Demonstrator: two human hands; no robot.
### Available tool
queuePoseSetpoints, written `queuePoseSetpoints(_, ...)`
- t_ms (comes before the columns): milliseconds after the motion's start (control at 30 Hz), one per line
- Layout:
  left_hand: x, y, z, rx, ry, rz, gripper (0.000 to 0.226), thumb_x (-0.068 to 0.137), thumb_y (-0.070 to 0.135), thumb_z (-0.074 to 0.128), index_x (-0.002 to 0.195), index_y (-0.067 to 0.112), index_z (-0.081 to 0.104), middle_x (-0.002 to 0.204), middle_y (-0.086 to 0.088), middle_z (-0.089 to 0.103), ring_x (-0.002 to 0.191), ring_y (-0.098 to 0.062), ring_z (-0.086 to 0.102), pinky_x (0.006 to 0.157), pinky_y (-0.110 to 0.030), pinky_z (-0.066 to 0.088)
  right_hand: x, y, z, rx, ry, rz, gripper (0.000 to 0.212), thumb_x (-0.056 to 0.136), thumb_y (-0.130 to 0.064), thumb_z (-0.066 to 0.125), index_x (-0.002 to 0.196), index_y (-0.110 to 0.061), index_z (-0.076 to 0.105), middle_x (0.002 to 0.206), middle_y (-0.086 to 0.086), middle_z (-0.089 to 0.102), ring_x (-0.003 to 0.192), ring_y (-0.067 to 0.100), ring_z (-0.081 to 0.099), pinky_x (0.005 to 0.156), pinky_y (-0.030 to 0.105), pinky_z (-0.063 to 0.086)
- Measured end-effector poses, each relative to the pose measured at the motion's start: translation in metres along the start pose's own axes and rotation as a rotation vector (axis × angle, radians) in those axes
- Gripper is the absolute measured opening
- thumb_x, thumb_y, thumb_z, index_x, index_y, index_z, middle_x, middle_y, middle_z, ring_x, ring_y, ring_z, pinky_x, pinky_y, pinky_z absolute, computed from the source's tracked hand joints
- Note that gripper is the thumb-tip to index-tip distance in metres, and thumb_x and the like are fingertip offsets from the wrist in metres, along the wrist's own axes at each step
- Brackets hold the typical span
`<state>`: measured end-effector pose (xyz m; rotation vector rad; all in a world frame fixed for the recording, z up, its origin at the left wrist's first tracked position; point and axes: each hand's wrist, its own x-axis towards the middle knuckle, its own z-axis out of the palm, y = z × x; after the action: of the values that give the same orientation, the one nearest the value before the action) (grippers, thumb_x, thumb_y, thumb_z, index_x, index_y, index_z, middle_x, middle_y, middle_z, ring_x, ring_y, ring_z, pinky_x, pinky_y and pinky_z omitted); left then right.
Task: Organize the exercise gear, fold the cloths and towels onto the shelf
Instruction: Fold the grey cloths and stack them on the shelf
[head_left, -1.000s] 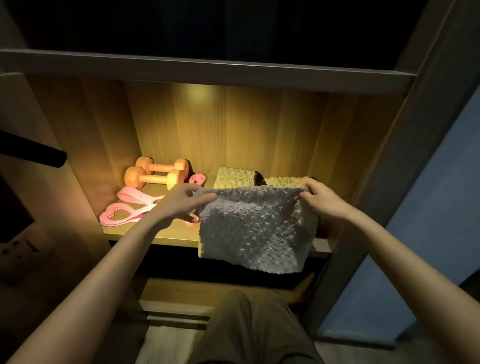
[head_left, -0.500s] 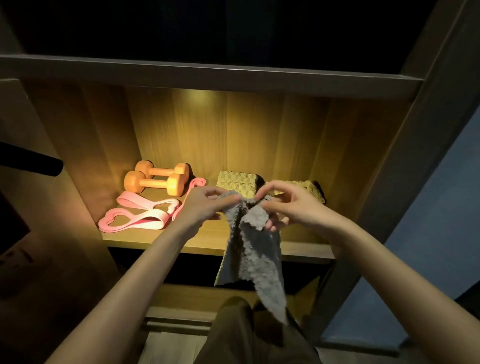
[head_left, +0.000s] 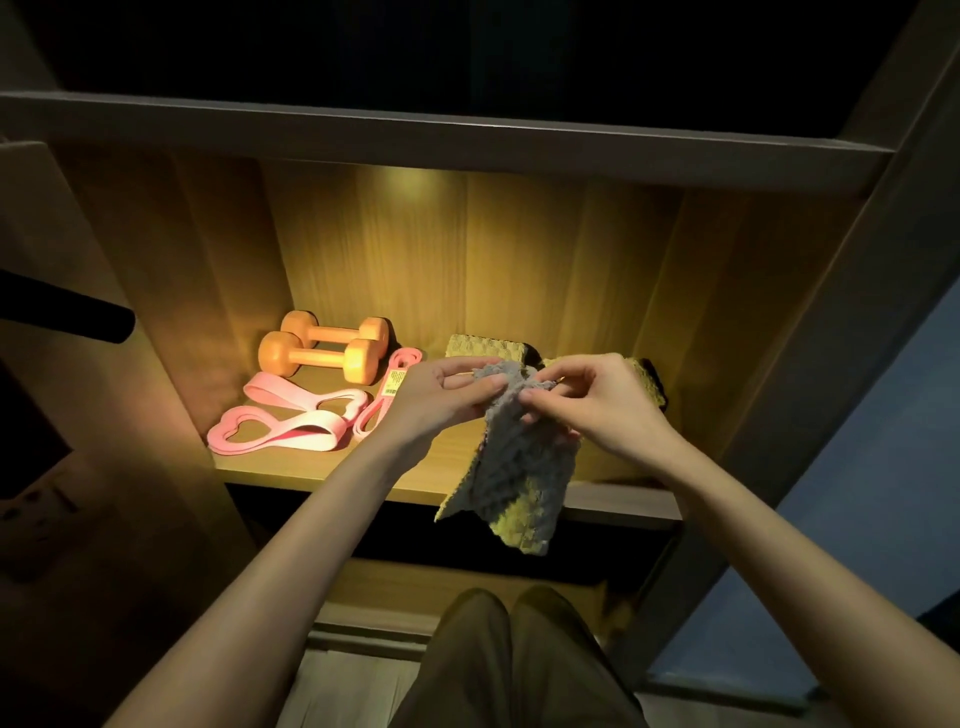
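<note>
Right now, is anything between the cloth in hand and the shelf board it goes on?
Nothing visible. The left hand and right hand pinch the grey cloth over the shelf front, bare board under it. The folded cloths sit behind the hands; pink bands and dumbbells lie to the left.

Dim overall, with one warm yellow light inside the shelf (head_left: 291, 467) compartment. Its bright spot sits on the back panel toward twelve o'clock. The dumbbells (head_left: 324, 353), toward nine o'clock, are well lit and throw short shadows. The cloth (head_left: 519, 457) near centre is grey on its shaded near face and yellow at its lower edge. The top edge at twelve o'clock is black, the far nine o'clock edge lies in deep shadow, and three o'clock is dull blue. Straight boards bow and lean toward the edges. Detail is soft throughout.
</note>
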<state>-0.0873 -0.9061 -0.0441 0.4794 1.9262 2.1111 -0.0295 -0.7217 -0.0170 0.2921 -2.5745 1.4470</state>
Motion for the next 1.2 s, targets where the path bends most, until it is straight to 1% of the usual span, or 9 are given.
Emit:
queuePoseSetpoints(300,0.000,-0.001,0.007,-0.043,-0.089,0.011,0.019,0.093,0.021,0.059,0.110,0.014,0.067,0.101,-0.008,0.074,0.098,-0.020,0.069,0.078,-0.024,0.055,0.009,0.002,0.008,-0.098,0.178,0.067,0.018,0.077,-0.037,0.077,0.078,-0.020,0.071,0.058,-0.010,0.069,0.052,0.001,0.064,0.055,0.021,0.048)
queuePoseSetpoints(400,-0.003,0.002,0.008,-0.009,-0.132,0.019,0.026,0.093,0.030,0.057,0.112,0.015,0.066,0.079,0.006,0.073,0.078,-0.007,0.067,0.080,-0.023,0.055,0.010,0.003,0.009,-0.084,0.193,0.060,0.018,0.077,-0.035,0.077,0.078,-0.018,0.071,0.059,-0.008,0.070,0.054,0.001,0.064,0.057,0.021,0.049)
queuePoseSetpoints(500,-0.007,0.003,0.007,0.006,-0.127,0.009,0.039,0.080,0.042,0.066,0.111,0.018,0.069,0.103,-0.006,0.072,0.099,-0.015,0.066,0.091,-0.027,0.053,0.008,0.004,0.009,-0.066,0.186,0.044,0.019,0.078,-0.036,0.076,0.082,-0.018,0.071,0.059,-0.007,0.070,0.061,0.004,0.067,0.060,0.021,0.051)
queuePoseSetpoints(667,-0.013,-0.001,0.004,0.137,-0.095,0.089,0.026,0.090,0.019,0.063,0.114,0.012,0.068,0.104,-0.005,0.073,0.100,-0.016,0.068,0.085,-0.026,0.055,0.008,0.008,0.009,-0.043,0.127,0.012,0.019,0.080,-0.038,0.072,0.088,-0.021,0.069,0.061,-0.007,0.070,0.062,0.004,0.067,0.055,0.015,0.048)
queuePoseSetpoints(833,-0.017,0.007,-0.010,0.262,-0.010,0.171,0.017,0.095,0.016,0.056,0.103,0.018,0.070,0.087,0.016,0.073,0.078,0.005,0.064,0.062,-0.010,0.047,0.007,0.022,-0.005,-0.480,-0.113,-0.028,0.036,0.075,-0.058,0.060,0.092,-0.026,0.065,0.077,-0.006,0.066,0.066,0.008,0.062,0.056,0.030,0.054)
queuePoseSetpoints(933,-0.017,0.011,-0.027,0.318,0.029,0.178,0.017,0.096,0.020,0.054,0.100,0.026,0.070,0.100,0.002,0.071,0.093,-0.011,0.063,0.084,-0.035,0.050,0.002,0.035,-0.013,-0.759,-0.139,-0.064,0.049,0.073,-0.067,0.053,0.103,-0.030,0.064,0.077,-0.007,0.064,0.061,0.003,0.053,0.055,0.025,0.046)
queuePoseSetpoints(1000,-0.017,0.010,-0.037,0.340,0.049,0.175,0.017,0.096,0.019,0.054,0.102,0.023,0.069,0.106,-0.009,0.069,0.100,-0.023,0.061,0.093,-0.042,0.047,0.000,0.039,-0.015,-0.814,-0.120,-0.071,0.051,0.075,-0.068,0.052,0.107,-0.029,0.062,0.084,-0.008,0.064,0.067,0.003,0.054,0.061,0.026,0.050)
queuePoseSetpoints(1100,-0.018,0.007,-0.039,0.386,0.091,0.175,0.019,0.097,0.016,0.051,0.108,0.013,0.067,0.107,-0.016,0.067,0.101,-0.032,0.061,0.092,-0.048,0.048,0.000,0.036,-0.016,-0.793,-0.075,-0.125,0.043,0.081,-0.063,0.049,0.099,-0.026,0.062,0.091,-0.013,0.059,0.075,0.003,0.052,0.059,0.019,0.042)
queuePoseSetpoints(1200,-0.021,0.011,-0.038,0.367,0.173,0.204,0.018,0.097,0.016,0.052,0.105,0.016,0.068,0.101,-0.002,0.071,0.098,-0.019,0.065,0.085,-0.035,0.054,-0.003,0.025,-0.017,-0.528,-0.012,-0.163,0.017,0.088,-0.041,0.062,0.092,-0.026,0.057,0.086,-0.010,0.063,0.062,0.000,0.055,0.053,0.016,0.037)
